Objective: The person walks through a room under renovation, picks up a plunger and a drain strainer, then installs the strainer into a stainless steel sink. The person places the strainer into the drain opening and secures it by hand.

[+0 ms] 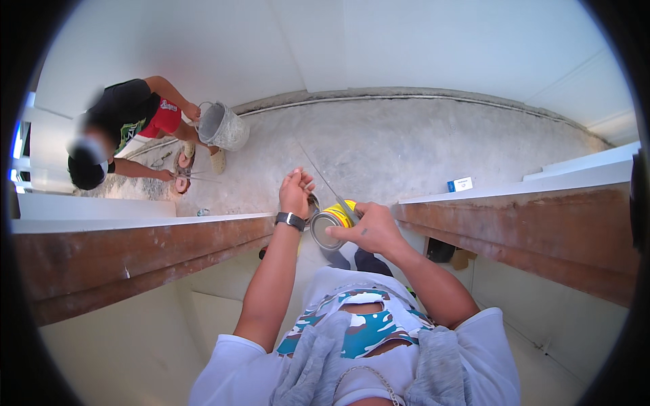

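My right hand [371, 227] grips a yellow metal can [335, 218] with a grey, round end facing up and its thumb across it. A long, thin grey strip [323, 177] slants up and left from that hand across the can. My left hand [295, 191], with a dark watch at the wrist, is just left of the can with curled fingers. A shiny round metal piece [311, 208] shows partly behind it; what these fingers hold is hidden.
Brown-edged ledges [142, 250] [514, 227] flank me. On the concrete floor [399, 142], a co-worker [122, 118] bends at left, holding a grey bucket [225, 128] and thin rods near pink pieces [183, 177]. A small blue-white box [459, 184] is at right.
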`<state>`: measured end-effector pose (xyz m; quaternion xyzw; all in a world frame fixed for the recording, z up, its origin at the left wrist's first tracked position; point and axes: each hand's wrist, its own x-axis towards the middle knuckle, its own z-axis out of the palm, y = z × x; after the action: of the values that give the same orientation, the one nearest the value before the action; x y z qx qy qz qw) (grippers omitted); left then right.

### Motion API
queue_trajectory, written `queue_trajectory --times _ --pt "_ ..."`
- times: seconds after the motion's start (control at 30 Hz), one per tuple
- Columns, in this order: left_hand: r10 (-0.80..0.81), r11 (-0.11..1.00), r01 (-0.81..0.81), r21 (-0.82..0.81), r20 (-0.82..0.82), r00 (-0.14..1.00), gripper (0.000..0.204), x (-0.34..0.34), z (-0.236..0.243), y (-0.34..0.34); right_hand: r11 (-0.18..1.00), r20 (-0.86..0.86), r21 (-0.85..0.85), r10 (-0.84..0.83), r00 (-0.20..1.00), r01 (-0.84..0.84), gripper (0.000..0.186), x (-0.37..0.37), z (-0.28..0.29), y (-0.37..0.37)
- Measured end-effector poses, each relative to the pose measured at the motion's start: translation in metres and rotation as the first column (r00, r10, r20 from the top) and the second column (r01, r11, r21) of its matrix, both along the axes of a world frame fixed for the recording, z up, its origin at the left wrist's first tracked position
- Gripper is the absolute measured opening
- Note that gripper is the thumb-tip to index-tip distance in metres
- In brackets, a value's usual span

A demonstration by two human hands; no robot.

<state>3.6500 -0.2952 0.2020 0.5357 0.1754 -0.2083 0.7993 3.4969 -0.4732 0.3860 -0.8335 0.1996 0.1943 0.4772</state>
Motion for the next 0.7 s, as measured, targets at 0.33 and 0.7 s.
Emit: queue_trajectory --times 0.33,0.7 --pt "-0.9 0.436 -0.145 0.888 0.43 -0.07 0.052 0.041 0.143 0.019 0.985 0.005 -0.089 0.15 0.989 -0.149 0.075 -0.016 0.021 -0.034" --pt "-0.947 0.309 -0.139 0.941 0.318 0.049 0.031 0.049 0.128 0.025 0.956 0.03 -0.195 0.23 0.973 -0.22 0.083 -0.037 0.02 -0.047"
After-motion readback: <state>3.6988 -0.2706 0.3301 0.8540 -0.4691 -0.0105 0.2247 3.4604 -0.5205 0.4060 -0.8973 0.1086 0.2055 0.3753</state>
